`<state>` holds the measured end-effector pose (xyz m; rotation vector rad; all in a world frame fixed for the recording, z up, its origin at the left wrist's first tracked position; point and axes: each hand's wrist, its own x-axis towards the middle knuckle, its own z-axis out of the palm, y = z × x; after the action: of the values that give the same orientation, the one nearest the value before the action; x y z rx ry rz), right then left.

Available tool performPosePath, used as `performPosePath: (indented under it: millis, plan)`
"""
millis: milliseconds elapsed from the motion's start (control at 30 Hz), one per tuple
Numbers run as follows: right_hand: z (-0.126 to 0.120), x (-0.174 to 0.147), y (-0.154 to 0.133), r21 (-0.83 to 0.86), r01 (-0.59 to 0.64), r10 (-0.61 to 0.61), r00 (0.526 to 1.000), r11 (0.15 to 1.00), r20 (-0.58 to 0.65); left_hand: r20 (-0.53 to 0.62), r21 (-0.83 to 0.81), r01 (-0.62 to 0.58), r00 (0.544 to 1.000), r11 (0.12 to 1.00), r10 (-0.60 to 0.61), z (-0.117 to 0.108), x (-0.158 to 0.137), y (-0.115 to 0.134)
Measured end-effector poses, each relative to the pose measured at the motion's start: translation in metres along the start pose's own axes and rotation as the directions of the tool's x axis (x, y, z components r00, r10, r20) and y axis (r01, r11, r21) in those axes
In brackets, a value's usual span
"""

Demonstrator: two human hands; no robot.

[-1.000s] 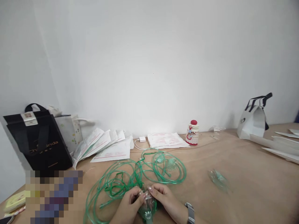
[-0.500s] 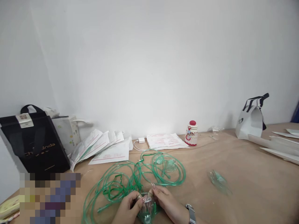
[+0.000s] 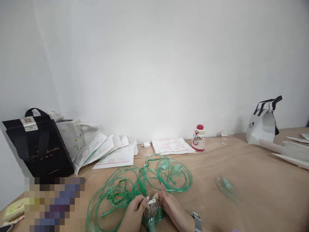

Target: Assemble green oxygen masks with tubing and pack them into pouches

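Observation:
Low in the middle of the view, a clear, green-tinted oxygen mask (image 3: 152, 212) is held between my two hands. My left hand (image 3: 135, 211) pinches its upper left edge, with the thumb beside a small white strip at the top. My right hand (image 3: 169, 206) curls its fingers at the mask's upper right edge, one finger pointing up. Its wrist wears a silver watch (image 3: 196, 221). Just beyond my hands lie loops of green tubing (image 3: 108, 183) with a tangled green strap (image 3: 120, 195). Farther back, a second coil (image 3: 187, 183) surrounds another small mask (image 3: 176, 170).
To the right lies another clear mask (image 3: 227, 187). White packets (image 3: 116, 158) and a flat packet (image 3: 172, 146) rest along the wall, near a charger (image 3: 146, 144) and a red-topped bottle (image 3: 199, 138). A black bag (image 3: 41, 151) stands left, a white bag (image 3: 260, 129) right.
The mask has turned slightly in my hands, so its white strip shows more plainly. My right fingers have shifted a little, with one fingertip raised. The view has moved slightly left.

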<state>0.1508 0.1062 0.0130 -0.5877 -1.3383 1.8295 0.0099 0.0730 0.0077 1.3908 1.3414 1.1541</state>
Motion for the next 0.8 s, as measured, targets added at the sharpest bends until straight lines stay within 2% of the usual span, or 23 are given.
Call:
performPosePath:
  millis: [100,200,367,600,800]
  plan:
    - [-0.0018,-0.0011,0.0016,-0.02,0.011,-0.012,0.998,1.0,-0.066,-0.01,0.003,-0.012,1.0,1.0,0.012,0.0005,-0.0002,-0.0006]
    - [-0.0032,-0.003,0.0009,-0.109,0.025,-0.041,0.989,0.994,-0.139,-0.001,0.008,-0.039,0.999,0.999,0.039,0.0011,-0.0022,-0.0002]
    - [-0.0022,-0.0028,-0.0046,-0.172,0.033,-0.041,0.998,0.985,-0.044,0.018,0.019,-0.095,0.995,0.995,0.094,0.0015,-0.0056,0.0013]
    - [-0.0014,-0.0027,-0.0077,-0.212,0.038,-0.053,0.997,0.977,-0.064,0.057,-0.002,-0.138,0.989,0.99,0.138,0.0016,-0.0072,0.0037]
    - [-0.0044,-0.0001,-0.0042,-0.134,0.035,-0.046,0.996,0.99,-0.081,0.069,-0.084,-0.086,0.993,0.993,0.092,0.0053,-0.0037,0.0037]
